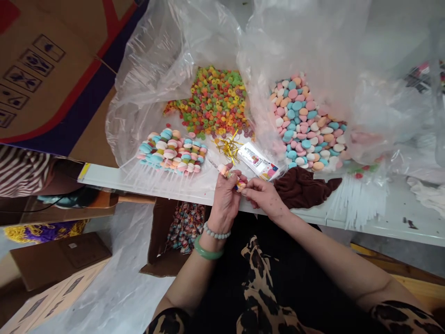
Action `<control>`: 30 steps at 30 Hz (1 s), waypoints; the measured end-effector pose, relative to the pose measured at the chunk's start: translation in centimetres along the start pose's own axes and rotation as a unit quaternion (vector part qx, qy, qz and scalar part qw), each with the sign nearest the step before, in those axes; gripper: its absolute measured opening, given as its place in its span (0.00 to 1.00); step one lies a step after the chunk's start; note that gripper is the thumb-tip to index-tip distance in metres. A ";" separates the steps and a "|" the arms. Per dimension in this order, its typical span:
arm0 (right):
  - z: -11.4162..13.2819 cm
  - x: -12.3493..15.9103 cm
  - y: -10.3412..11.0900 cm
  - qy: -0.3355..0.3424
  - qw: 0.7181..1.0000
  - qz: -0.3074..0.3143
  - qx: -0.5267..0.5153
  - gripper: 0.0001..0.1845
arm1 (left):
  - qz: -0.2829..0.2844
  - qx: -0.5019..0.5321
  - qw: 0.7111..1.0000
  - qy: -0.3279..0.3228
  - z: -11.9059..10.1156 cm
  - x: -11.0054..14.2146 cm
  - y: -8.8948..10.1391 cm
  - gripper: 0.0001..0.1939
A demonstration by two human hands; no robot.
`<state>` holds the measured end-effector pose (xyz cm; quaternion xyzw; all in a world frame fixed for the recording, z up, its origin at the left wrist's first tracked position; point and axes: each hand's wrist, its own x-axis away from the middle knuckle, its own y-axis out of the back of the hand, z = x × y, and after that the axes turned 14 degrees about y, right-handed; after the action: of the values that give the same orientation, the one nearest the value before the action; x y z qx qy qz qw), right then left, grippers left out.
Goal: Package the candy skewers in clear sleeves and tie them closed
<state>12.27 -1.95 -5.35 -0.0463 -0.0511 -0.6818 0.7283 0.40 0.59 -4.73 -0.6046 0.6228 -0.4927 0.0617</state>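
My left hand [225, 199] is closed around a small candy skewer [222, 170] with pale pieces at its upper end. The fingers of my right hand [266, 195] pinch its lower, brightly coloured end, which may be a wrapper or label; the fingers partly hide it. Just beyond my hands lie gold twist ties [229, 147] and a stack of printed cards [259, 161]. To the left, finished candy skewers [172, 150] rest in a row, their white sticks toward the table's front edge. A brown cloth [306, 187] lies right of my right hand.
Ring-shaped gummies [219, 99] and pastel round candies [302, 123] are heaped on plastic bags. White sticks [361, 199] overhang the table edge [399, 227] at right. Below sits a carton [160, 236] of wrapped skewers [186, 227]. A large printed box [59, 69] stands at left, beside a person's striped sleeve [22, 169].
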 end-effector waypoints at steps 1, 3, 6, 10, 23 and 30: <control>0.3 0.2 0.2 -0.032 0.998 0.023 -0.050 0.13 | 0.003 0.012 1.000 -0.001 -0.4 0.0 0.1 0.24; 0.8 0.5 0.4 -0.071 0.990 0.044 -0.114 0.12 | 0.012 0.029 1.000 -0.003 -1.1 0.2 0.1 0.23; 1.0 0.8 -0.1 -0.068 0.989 0.022 -0.127 0.11 | 0.023 0.027 0.999 -0.011 -1.4 0.5 -0.3 0.23; 0.5 0.5 -1.2 0.037 0.995 -0.043 -0.077 0.10 | 0.009 0.009 0.999 -0.046 -0.8 0.8 -1.9 0.25; 4.2 -0.6 1.3 0.173 0.979 -0.104 0.028 0.11 | -0.156 -0.428 0.808 -0.373 -0.9 1.9 -2.3 0.13; 4.2 -0.5 1.5 0.161 0.984 -0.075 0.024 0.10 | -0.159 -0.538 0.710 -0.425 -2.3 2.1 -2.5 0.04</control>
<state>13.70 -0.75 -1.24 0.0854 0.0475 -0.7315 0.6748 0.02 0.68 -0.76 -0.7712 0.5849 0.2327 -0.0950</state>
